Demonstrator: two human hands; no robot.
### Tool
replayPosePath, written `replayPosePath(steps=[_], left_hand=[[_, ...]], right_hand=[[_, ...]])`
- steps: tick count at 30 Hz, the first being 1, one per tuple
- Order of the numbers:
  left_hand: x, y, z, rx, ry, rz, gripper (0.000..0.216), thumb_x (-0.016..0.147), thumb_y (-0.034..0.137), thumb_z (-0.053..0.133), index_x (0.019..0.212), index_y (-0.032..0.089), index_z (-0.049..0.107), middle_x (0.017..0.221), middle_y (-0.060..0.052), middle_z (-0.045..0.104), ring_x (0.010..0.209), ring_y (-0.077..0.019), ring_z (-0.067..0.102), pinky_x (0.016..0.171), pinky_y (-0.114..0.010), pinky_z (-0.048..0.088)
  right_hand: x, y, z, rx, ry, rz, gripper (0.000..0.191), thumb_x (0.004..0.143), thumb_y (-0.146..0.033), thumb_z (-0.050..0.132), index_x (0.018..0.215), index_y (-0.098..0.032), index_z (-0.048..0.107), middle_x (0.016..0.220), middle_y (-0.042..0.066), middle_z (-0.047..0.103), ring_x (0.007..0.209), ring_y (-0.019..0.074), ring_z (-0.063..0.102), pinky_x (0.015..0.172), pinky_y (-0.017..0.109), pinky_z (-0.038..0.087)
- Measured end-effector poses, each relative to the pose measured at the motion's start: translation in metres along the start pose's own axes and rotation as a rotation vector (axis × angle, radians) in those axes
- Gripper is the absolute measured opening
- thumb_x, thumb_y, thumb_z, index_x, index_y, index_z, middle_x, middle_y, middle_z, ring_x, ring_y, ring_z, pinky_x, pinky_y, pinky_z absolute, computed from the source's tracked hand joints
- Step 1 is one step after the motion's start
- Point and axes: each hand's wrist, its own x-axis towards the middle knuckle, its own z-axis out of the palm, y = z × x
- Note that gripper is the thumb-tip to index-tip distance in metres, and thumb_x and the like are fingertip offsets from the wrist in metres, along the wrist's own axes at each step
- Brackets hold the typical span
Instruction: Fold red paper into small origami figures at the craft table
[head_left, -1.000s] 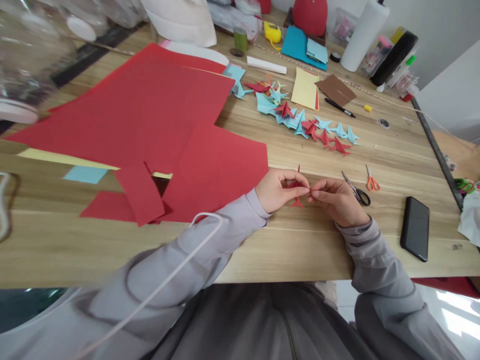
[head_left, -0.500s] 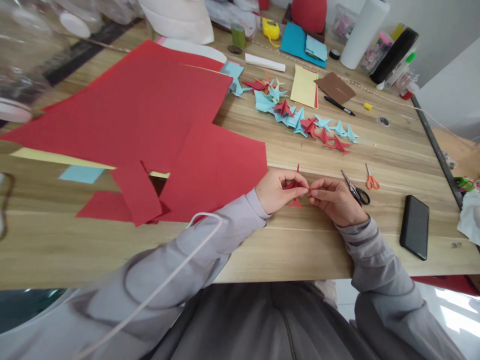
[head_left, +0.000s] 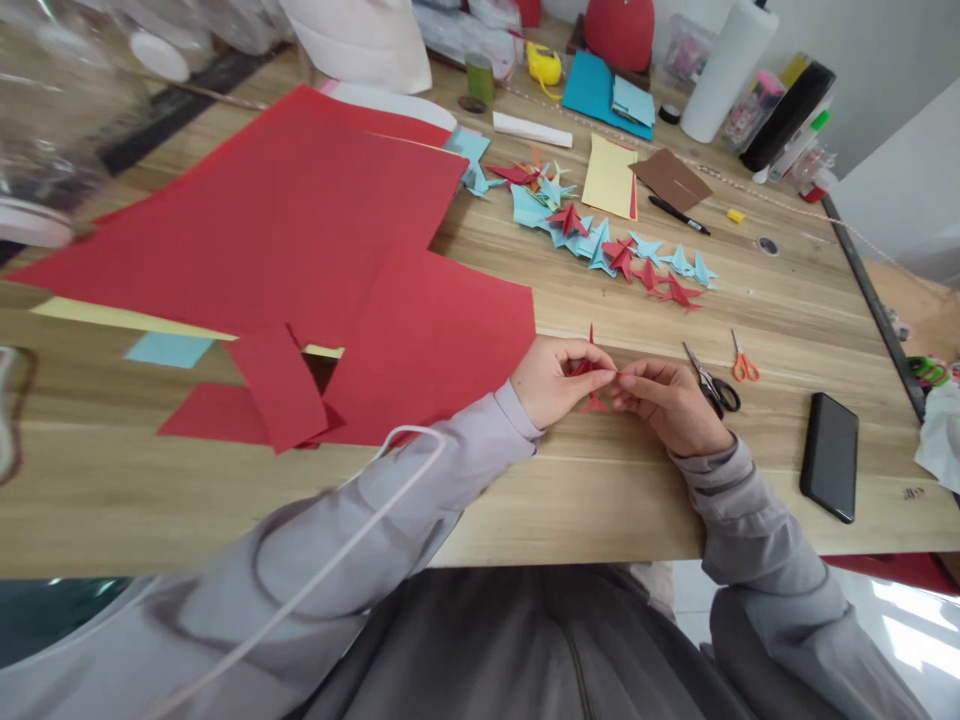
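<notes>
My left hand [head_left: 561, 380] pinches a small red paper crane [head_left: 593, 404], whose pointed ends stick out above and below the fingers. My right hand [head_left: 670, 402] meets it at the fingertips, thumb and forefinger closed on the crane's right tip. Most of the folded body is hidden behind my fingers. Large red paper sheets [head_left: 450, 330] lie beside and under my left wrist. Beyond my hands runs a row of folded cranes in red and light blue [head_left: 600, 243]. Black-handled scissors [head_left: 721, 393] rest just right of my right hand.
Small orange scissors [head_left: 744, 367] and a black phone [head_left: 829, 456] lie to the right. Farther back are yellow paper [head_left: 607, 178], brown paper [head_left: 671, 178], a black pen [head_left: 679, 215], a yellow tape measure [head_left: 543, 64] and a white bottle [head_left: 727, 75]. A white cable [head_left: 375, 520] crosses my left sleeve.
Both hands stay together on the crane; its upper point has tilted slightly left and my right fingers have shifted a little. The whole view has moved slightly.
</notes>
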Motion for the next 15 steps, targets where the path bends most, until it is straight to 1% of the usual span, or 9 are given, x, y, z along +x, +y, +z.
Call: replayPosePath(steps=[10,15], left_hand=[[-0.0019,-0.0019,0.0044,-0.023,0.028,0.026,0.005,0.068,0.017,0.069,0.068,0.013,0.071,0.067,-0.004,0.069,0.062,-0.0122,0.061,0.064,-0.025,0.05],[-0.0011,-0.0031,0.0044,-0.066,0.036,-0.018,0.006,0.066,0.018,0.07,0.068,0.013,0.071,0.064,-0.003,0.069,0.058,-0.0119,0.06,0.06,-0.025,0.05]], right_hand=[[0.0017,0.0042,0.0015,0.035,0.009,0.01,0.018,0.063,-0.025,0.082,0.072,-0.015,0.072,0.068,0.002,0.072,0.06,0.0098,0.064,0.064,0.023,0.052],[0.0032,0.0071,0.0032,0.015,-0.009,0.015,0.014,0.063,-0.022,0.081,0.069,-0.015,0.07,0.067,0.002,0.071,0.058,0.0096,0.064,0.061,0.022,0.05]])
